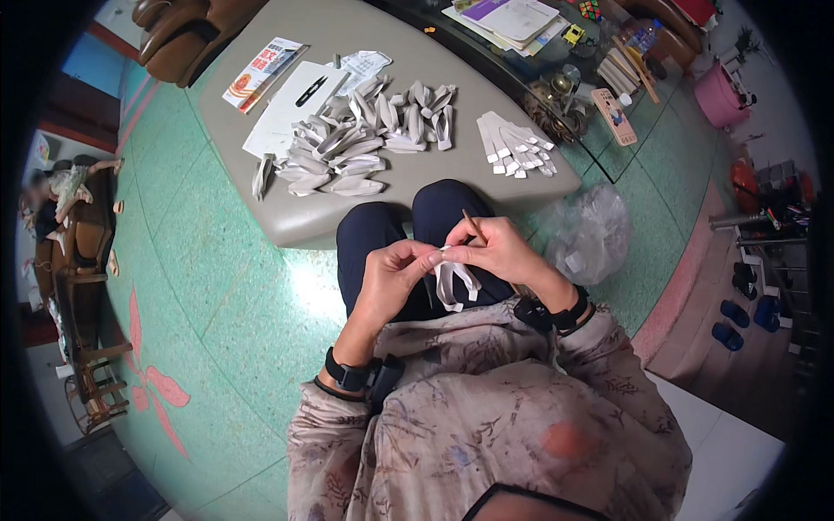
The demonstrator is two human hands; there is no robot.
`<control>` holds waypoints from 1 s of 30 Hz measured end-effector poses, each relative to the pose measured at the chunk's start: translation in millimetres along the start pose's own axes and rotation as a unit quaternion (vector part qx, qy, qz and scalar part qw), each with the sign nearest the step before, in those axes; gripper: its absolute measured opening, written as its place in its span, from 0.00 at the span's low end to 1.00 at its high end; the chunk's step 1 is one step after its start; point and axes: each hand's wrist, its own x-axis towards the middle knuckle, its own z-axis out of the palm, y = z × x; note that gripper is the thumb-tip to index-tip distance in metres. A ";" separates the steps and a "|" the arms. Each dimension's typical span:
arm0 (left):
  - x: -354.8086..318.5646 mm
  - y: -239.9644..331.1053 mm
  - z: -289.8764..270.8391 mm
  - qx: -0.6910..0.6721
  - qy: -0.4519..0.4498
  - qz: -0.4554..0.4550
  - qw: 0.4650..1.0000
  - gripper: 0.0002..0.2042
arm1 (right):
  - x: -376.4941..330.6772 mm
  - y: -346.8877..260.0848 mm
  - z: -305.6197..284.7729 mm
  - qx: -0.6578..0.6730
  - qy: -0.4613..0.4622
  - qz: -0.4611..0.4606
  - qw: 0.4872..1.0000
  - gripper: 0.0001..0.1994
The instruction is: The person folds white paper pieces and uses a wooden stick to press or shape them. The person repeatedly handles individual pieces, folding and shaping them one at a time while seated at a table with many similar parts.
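Observation:
Over my lap, my left hand point(395, 273) and my right hand point(497, 250) meet with thumbs and fingertips pinched together. Between them is one end of a white fabric strap point(452, 291), which hangs down in a loop. A thin brown stick-like tool point(473, 227) also sticks up out of my right hand; its lower end is hidden by the fingers. On the beige padded bench ahead lies a heap of looped whitish-grey straps point(347, 143). Flat white straps point(514, 146) lie fanned out at the bench's right.
Black thread snips point(311, 91) rest on a white sheet point(282, 117), beside a printed booklet point(263, 74). A clear plastic bag point(591, 234) sits on the floor right of the bench point(486, 200). Behind stands a dark glass table with papers point(512, 19). Another person sits far left.

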 end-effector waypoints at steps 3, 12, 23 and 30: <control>-3.9 6.0 4.5 0.007 -0.015 0.022 1.000 0.09 | -3.1 4.7 -3.5 0.124 -0.036 0.058 0.990 0.09; -0.3 -9.3 -2.7 -0.128 0.043 -0.050 0.990 0.08 | -6.8 -6.2 -1.9 -0.060 0.018 -0.060 0.996 0.07; -1.6 -7.7 -4.7 -0.094 0.005 -0.091 0.991 0.08 | -10.5 3.6 -0.4 -0.353 0.062 -0.282 0.890 0.04; -2.1 -6.3 14.0 -0.053 0.057 -0.058 0.995 0.08 | -5.0 9.3 20.5 -0.297 0.147 -0.269 0.904 0.04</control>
